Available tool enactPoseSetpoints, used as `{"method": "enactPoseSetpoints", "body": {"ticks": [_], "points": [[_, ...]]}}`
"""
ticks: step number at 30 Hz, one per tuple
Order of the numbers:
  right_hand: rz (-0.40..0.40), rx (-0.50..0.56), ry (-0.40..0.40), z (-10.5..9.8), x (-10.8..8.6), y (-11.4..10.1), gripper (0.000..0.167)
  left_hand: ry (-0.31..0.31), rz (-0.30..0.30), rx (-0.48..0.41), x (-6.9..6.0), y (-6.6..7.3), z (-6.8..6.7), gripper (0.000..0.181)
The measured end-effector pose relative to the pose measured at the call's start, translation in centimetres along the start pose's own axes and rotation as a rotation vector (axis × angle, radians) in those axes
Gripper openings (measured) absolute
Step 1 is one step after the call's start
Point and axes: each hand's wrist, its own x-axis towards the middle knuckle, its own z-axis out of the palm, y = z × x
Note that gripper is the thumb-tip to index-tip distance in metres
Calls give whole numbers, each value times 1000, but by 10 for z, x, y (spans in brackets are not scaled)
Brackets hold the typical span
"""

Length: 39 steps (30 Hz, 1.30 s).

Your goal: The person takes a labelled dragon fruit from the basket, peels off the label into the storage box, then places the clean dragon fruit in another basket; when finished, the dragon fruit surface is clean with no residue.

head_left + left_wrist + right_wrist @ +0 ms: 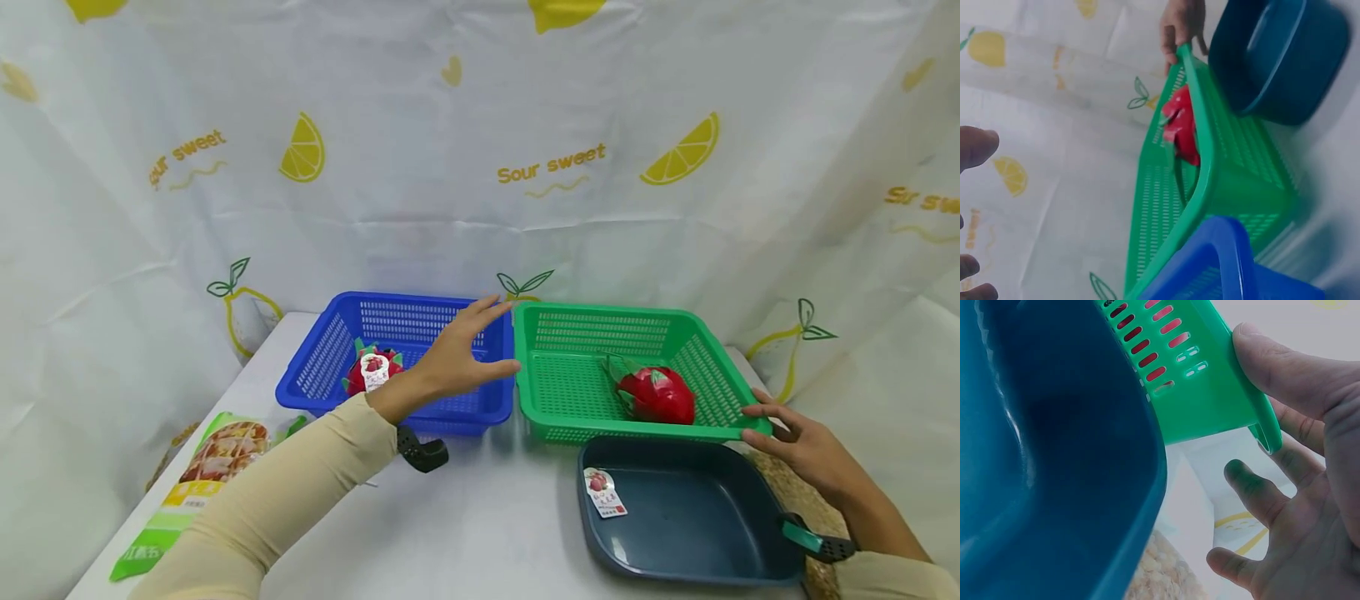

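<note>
A green basket (600, 367) stands on the table with a red dragon fruit (658, 395) inside. My right hand (806, 454) pinches its front right corner; in the right wrist view the thumb (1272, 359) lies on one side of the rim and fingers pass behind it, while others spread below. Left of it stands a blue basket (322, 321) holding another dragon fruit (356, 379) with a white label. My left hand (457, 354) hovers over the blue basket's right end, near the green rim, fingers spread and holding nothing.
A dark blue basin (690, 508) sits in front of the green basket, with a dragon fruit label (603, 493) inside. A green food bag (198, 483) lies at the left. Beside the basin is a bag of pale brown pieces (810, 500). A lemon-print curtain (420, 150) hangs behind.
</note>
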Motion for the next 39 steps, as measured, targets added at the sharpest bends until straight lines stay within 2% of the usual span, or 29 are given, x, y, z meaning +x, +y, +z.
{"method": "enactPoseSetpoints", "body": {"ticks": [5,9,13,17,24,32,39], "points": [[-11,15,-4,3,2,-2,46,140,-49,3,-25,-6,-20,75],[-10,21,0,3,1,-3,45,247,-53,8,-43,-14,-34,72],[-5,7,4,2,0,-2,45,331,-50,17,-61,-24,-46,70],[-3,6,5,0,-2,1,45,401,-82,35,-76,-32,-54,68],[-2,10,6,0,-1,3,44,460,-192,39,-99,-47,-63,66],[5,20,-1,2,1,2,44,548,-252,54,-126,-66,-74,63],[11,22,7,3,1,3,45,571,-377,66,-148,-84,-77,62]]}}
